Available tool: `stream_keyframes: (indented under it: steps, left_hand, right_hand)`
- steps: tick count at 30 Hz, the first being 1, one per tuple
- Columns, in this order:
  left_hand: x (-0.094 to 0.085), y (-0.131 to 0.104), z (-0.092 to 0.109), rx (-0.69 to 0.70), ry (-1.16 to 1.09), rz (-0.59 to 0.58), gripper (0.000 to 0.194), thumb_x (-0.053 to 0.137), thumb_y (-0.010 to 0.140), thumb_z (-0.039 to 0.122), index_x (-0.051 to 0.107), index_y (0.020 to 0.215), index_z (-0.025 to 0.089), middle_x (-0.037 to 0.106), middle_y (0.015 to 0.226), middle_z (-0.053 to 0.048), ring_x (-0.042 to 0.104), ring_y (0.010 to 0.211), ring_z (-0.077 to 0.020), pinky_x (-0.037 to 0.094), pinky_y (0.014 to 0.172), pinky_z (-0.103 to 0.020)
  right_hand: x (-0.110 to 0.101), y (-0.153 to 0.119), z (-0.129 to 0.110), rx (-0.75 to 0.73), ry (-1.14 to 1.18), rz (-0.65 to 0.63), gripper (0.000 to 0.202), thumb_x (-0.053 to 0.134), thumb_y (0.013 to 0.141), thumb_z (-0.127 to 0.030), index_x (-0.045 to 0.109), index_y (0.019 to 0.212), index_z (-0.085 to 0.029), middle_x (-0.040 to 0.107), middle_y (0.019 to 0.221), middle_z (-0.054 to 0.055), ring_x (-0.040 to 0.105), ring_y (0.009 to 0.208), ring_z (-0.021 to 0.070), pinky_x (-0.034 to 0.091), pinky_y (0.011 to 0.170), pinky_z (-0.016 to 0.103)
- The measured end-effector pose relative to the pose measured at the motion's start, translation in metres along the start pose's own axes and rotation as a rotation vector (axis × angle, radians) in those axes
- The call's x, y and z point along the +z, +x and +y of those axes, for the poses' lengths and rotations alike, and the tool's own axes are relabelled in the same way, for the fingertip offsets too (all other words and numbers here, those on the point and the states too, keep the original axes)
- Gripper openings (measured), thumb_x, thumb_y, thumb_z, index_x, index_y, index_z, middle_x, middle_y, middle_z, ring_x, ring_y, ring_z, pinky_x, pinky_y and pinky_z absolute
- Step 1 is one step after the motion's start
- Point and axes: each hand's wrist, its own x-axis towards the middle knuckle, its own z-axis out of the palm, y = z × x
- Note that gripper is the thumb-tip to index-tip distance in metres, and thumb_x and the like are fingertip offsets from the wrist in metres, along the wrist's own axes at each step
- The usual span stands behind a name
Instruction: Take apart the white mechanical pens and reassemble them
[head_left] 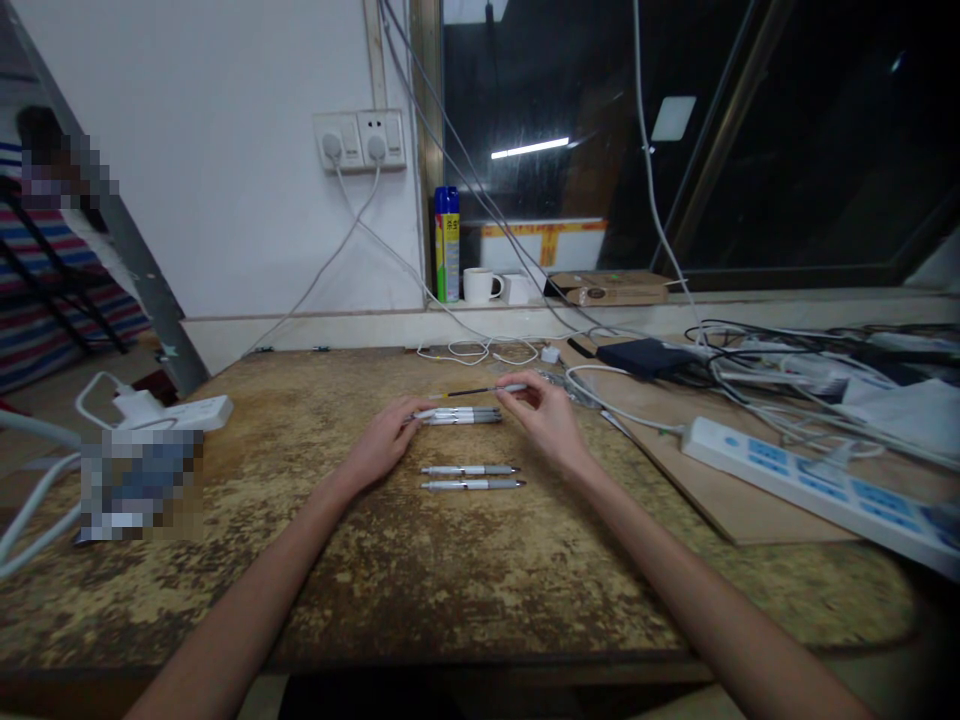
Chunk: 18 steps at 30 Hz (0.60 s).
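Two silver-grey pens, a nearer one (472,485) and a farther one (469,470), lie parallel on the worn wooden table (450,590). Beyond them a close group of similar pens (465,415) lies between my hands. My left hand (386,435) has its fingers pinched at the left end of this group, on a pen part. My right hand (536,405) pinches a grey pen piece with a thin dark refill (472,392) pointing left, just above the group.
A white power strip (810,485) and a brown board (720,500) lie at the right, with tangled cables behind. Another power strip (202,412) is at the left. A spray can (447,245) and mug (480,285) stand on the sill. A person (56,150) is at far left.
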Motion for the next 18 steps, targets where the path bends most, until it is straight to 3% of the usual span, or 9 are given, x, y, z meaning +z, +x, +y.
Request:
stream_keyframes:
  steps: [18]
  left_hand:
    - [0.0003, -0.0008, 0.0005, -0.001, 0.011, -0.008, 0.036, 0.038, 0.103, 0.032, 0.062, 0.129, 0.024, 0.064, 0.131, -0.007, 0.057, 0.122, -0.0226, 0.042, 0.110, -0.041]
  right_hand:
    - [0.0016, -0.0004, 0.0035, 0.024, 0.013, 0.001, 0.024, 0.066, 0.087, -0.041, 0.072, 0.097, -0.021, 0.071, 0.101, 0.007, 0.067, 0.089, 0.0215, 0.053, 0.082, 0.035]
